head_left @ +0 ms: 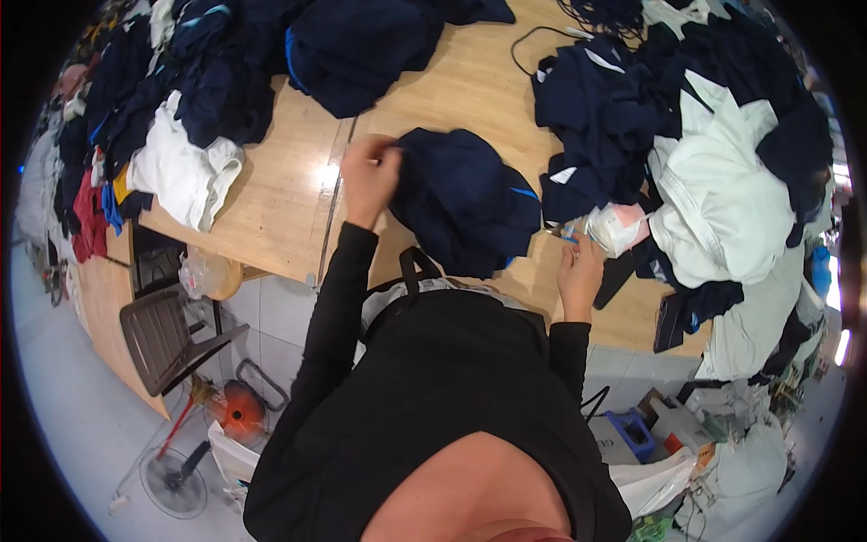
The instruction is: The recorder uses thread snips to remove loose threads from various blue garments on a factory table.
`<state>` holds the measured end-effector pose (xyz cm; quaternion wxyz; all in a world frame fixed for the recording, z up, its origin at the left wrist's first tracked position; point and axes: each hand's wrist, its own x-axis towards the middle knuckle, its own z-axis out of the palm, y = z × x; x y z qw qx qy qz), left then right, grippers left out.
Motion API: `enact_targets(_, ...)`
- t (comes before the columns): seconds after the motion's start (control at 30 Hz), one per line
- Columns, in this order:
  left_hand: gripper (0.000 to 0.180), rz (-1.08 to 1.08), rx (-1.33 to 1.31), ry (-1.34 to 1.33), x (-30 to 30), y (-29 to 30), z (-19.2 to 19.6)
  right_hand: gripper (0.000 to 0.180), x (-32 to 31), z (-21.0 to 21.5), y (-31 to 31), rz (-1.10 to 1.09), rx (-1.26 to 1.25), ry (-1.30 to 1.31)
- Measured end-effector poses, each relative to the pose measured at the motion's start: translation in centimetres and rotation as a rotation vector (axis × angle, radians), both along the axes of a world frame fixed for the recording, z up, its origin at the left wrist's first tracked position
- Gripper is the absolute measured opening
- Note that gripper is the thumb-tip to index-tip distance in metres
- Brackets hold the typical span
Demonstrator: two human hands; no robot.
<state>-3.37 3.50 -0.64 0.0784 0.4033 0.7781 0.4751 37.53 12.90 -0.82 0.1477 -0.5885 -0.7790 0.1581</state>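
Note:
A crumpled navy garment (465, 199) with light-blue trim lies in front of me on the wooden table. My left hand (370, 176) is at its left edge, fingers curled together and slightly blurred. Whatever those fingers hold, if anything, is hidden. To the right of the garment, my right hand (581, 269) is closed with its fingertips at a small metal and blue tool (564, 233), perhaps thread snips. A white and pink roll-like bundle (618, 228) sits just beyond that hand.
Navy garments (601, 113) and a white garment (722, 190) are heaped at the right. More navy clothes (361, 45) lie at the back, with a white garment (185, 167) at left. A brown chair (161, 330) and a fan (173, 479) stand lower left.

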Motion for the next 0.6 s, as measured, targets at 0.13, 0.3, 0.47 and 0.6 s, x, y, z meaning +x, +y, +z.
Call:
enact_targets(0.13, 0.033, 0.371, 0.092, -0.130, -2.0, -2.9, -0.1, 0.018, 0.2, -0.6, -1.0, -0.060, 0.080, 0.150)
enact_targets(0.3, 0.028, 0.363, 0.043, -0.224, -0.1, -7.0, 0.1, 0.014, 1.2, -0.4, -0.5, -0.197, 0.060, 0.346)
enact_targets(0.47, 0.027, 0.285, 0.031, -0.293, 0.8, -8.2, -2.1, 0.010, -0.4, -0.4, 0.6, 0.117, 0.158, 0.100)
enact_targets(0.6, 0.020, 0.291, 0.075, -0.288, 3.0, -6.3, -0.2, 0.010, -0.8, -1.2, 0.2, 0.018, 0.109, 0.070)
